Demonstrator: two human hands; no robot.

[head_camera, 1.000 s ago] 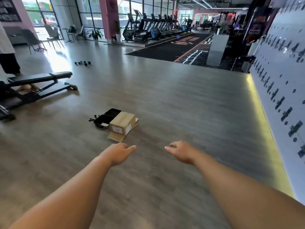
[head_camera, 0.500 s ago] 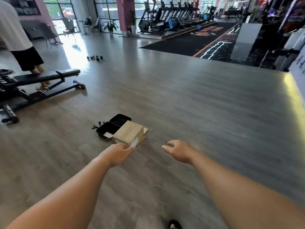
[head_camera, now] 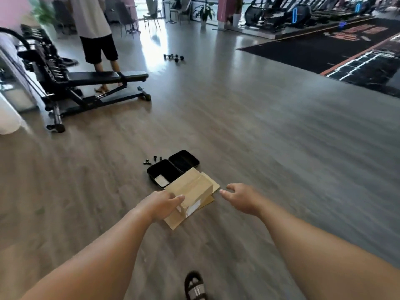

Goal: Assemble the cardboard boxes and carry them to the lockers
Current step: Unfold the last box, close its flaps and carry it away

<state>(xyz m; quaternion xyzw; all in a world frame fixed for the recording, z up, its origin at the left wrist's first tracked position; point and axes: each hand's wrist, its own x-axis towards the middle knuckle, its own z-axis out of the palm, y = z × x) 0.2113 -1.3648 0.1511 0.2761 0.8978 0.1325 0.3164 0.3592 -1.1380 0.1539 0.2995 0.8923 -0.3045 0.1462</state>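
Note:
A small assembled cardboard box [head_camera: 191, 187] with a white label sits on the wooden floor, on top of flat cardboard sheets [head_camera: 175, 220]. My left hand [head_camera: 161, 204] overlaps the box's near left corner in the picture, fingers loosely curled; contact is unclear. My right hand [head_camera: 241, 197] hovers just right of the box, fingers apart, holding nothing.
An open black case [head_camera: 172, 169] lies just behind the box with a few small black parts [head_camera: 152, 159] beside it. A weight bench [head_camera: 97, 83] and a standing person [head_camera: 97, 33] are at far left, dumbbells [head_camera: 174, 57] farther back. My sandalled foot [head_camera: 194, 285] is at the bottom.
I have walked closer to the box. Both hands now reach its sides; the left hand has come over its near corner. The view has swung left.

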